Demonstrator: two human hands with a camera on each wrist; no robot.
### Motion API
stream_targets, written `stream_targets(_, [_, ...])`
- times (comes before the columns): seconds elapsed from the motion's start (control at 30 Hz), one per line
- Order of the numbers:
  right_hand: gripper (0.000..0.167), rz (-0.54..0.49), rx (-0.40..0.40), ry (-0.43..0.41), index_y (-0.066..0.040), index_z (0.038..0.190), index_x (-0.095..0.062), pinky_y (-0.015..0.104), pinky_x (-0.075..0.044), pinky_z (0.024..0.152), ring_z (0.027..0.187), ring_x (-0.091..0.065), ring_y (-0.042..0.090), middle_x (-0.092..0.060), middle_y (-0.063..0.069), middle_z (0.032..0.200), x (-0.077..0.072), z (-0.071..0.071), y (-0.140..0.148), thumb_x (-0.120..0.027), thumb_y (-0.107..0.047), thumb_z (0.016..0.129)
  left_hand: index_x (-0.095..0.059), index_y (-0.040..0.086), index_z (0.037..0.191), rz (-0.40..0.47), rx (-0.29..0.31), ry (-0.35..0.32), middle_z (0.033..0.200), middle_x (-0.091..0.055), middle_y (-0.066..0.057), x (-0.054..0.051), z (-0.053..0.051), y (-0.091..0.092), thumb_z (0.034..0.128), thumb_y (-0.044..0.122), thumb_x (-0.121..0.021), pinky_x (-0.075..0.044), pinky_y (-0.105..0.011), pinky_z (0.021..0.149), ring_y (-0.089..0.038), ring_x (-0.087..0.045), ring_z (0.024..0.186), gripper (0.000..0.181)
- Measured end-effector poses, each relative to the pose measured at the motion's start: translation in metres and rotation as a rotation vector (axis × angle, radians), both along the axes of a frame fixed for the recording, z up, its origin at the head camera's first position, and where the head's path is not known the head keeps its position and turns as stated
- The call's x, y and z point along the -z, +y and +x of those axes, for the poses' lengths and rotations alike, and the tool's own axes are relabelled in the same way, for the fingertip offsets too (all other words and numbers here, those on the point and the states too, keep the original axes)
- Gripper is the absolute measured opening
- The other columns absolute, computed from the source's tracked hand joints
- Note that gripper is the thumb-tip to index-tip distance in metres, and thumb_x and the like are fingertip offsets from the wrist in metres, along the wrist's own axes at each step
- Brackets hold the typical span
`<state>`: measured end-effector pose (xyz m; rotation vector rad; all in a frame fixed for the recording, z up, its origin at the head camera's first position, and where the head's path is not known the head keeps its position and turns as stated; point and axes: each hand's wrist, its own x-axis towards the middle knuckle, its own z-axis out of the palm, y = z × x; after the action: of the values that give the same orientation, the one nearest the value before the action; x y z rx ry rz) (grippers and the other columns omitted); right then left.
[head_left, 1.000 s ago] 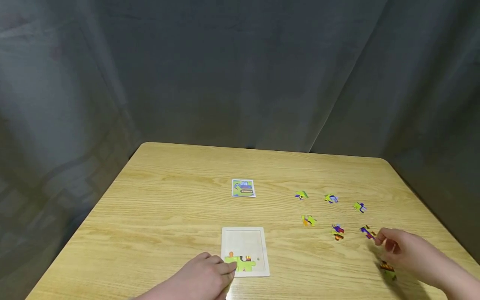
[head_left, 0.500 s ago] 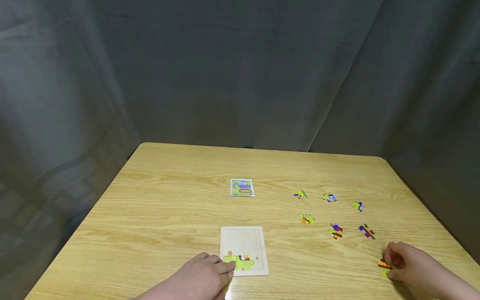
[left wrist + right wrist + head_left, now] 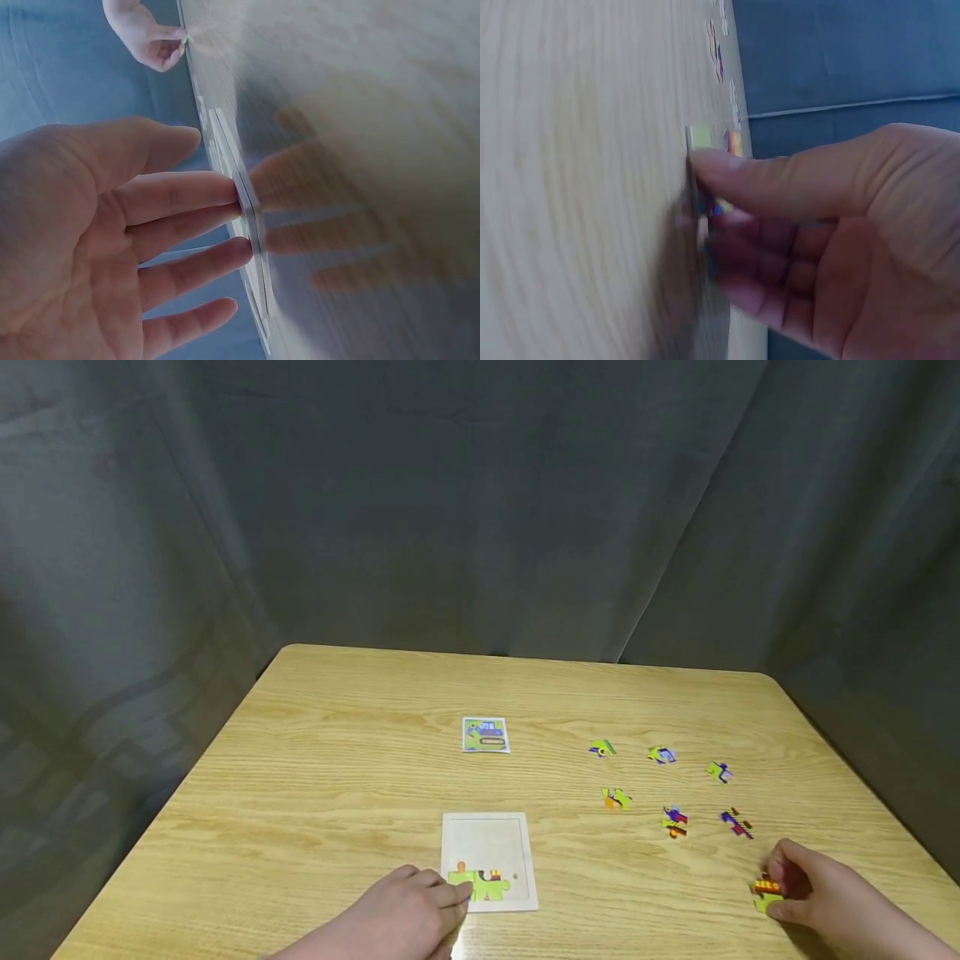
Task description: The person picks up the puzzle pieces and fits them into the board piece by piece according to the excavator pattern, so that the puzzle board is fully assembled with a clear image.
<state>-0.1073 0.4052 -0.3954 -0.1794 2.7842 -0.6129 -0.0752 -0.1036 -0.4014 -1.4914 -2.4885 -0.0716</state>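
In the head view my left hand point(image 3: 405, 910) rests on the lower left of a pale wooden puzzle tray point(image 3: 487, 839). Its nearly straight fingertips touch the tray edge in the left wrist view. Two joined green puzzle pieces point(image 3: 491, 890) lie along the tray's bottom, partly under the index finger. At the table's right side my right hand point(image 3: 825, 893) pinches a green puzzle piece point(image 3: 766, 902) with a red and yellow band between thumb and fingers. That piece point(image 3: 703, 136) appears close to the tabletop in the right wrist view, partly hidden by the thumb.
Several loose puzzle pieces lie right of the tray, among them a blue striped one point(image 3: 737, 823), a red and blue one point(image 3: 675, 821) and a green and orange one point(image 3: 617, 798). A picture card point(image 3: 486, 735) with a digger lies behind the tray. Dark curtains point(image 3: 480, 510) surround the wooden table.
My right hand has moved from beside the blue striped piece towards the table's front and taken hold of the green and red piece, which has shifted slightly left. The left hand stays put.
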Motion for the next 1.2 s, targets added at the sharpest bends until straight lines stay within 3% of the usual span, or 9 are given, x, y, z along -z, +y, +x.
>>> stream_targets(0.07, [0.03,-0.095,-0.034,0.022,-0.008,0.087,-0.05,0.026,-0.035,0.057,0.069,-0.043,0.006,-0.047,-0.001,0.078,-0.001,-0.001,-0.004,-0.079,-0.007,0.08,-0.079,0.016,0.106,-0.003,0.0,0.005,0.116,-0.069,0.006,0.0,0.0,0.0,0.0761,0.027,-0.077,-0.049,-0.022,0.07,-0.006,-0.063,0.092,0.031])
stream_targets(0.27, [0.01,-0.558,-0.239,0.033,-0.001,0.096,-0.057,0.03,-0.046,0.052,0.067,-0.054,0.01,-0.055,0.002,0.077,-0.009,-0.011,-0.034,-0.063,0.006,0.091,-0.079,0.017,0.106,-0.001,0.002,0.015,0.116,-0.069,0.006,-0.001,0.0,0.001,0.0764,0.027,-0.077,-0.049,-0.022,0.07,-0.006,-0.063,0.092,0.031])
stream_targets(0.4, [0.014,-0.707,-0.292,-0.004,0.001,0.109,-0.059,0.033,-0.051,0.054,0.067,-0.057,0.016,-0.059,0.008,0.081,-0.023,-0.017,-0.077,-0.058,0.004,0.095,-0.078,0.016,0.106,-0.002,0.0,-0.004,0.117,-0.069,0.005,-0.001,0.0,0.0,0.077,0.027,-0.076,-0.05,-0.022,0.07,-0.007,-0.063,0.092,0.031])
stream_targets(0.57, [0.024,-0.763,-0.391,-0.044,0.004,0.119,-0.062,0.031,-0.052,0.056,0.067,-0.057,0.015,-0.059,0.01,0.084,-0.028,-0.02,-0.138,-0.061,0.0,0.095,-0.078,0.016,0.106,0.002,-0.012,-0.018,0.117,-0.069,0.005,-0.001,0.001,0.0,0.0763,0.026,-0.076,-0.05,-0.023,0.071,-0.007,-0.063,0.093,0.032])
stream_targets(0.8, [0.005,-0.759,-0.408,-0.16,-0.007,0.097,-0.066,0.026,-0.051,0.057,0.066,-0.056,0.01,-0.058,0.002,0.077,-0.016,-0.016,-0.209,-0.062,-0.004,0.095,-0.079,0.015,0.106,0.011,-0.022,-0.029,0.116,-0.069,0.006,-0.001,0.001,-0.001,0.0757,0.025,-0.075,-0.049,-0.023,0.071,-0.007,-0.063,0.092,0.032])
stream_targets(0.97, [0.005,-0.762,-0.391,-0.165,-0.007,0.093,-0.066,0.02,-0.045,0.057,0.064,-0.052,0.009,-0.057,0.001,0.075,-0.008,-0.02,-0.236,-0.065,-0.002,0.093,-0.078,0.015,0.108,0.001,-0.032,-0.059,0.117,-0.069,0.006,-0.002,0.002,0.0,0.0775,0.026,-0.075,-0.049,-0.023,0.072,-0.007,-0.063,0.093,0.033])
stream_targets(1.2, [0.009,-0.723,-0.404,-0.11,-0.007,0.089,-0.067,0.02,-0.042,0.059,0.066,-0.05,0.008,-0.057,-0.001,0.074,0.002,-0.023,-0.246,-0.068,0.002,0.088,-0.078,0.015,0.109,-0.009,-0.023,-0.044,0.118,-0.068,0.005,-0.003,0.001,0.0,0.0778,0.028,-0.076,-0.05,-0.024,0.073,-0.008,-0.063,0.094,0.034])
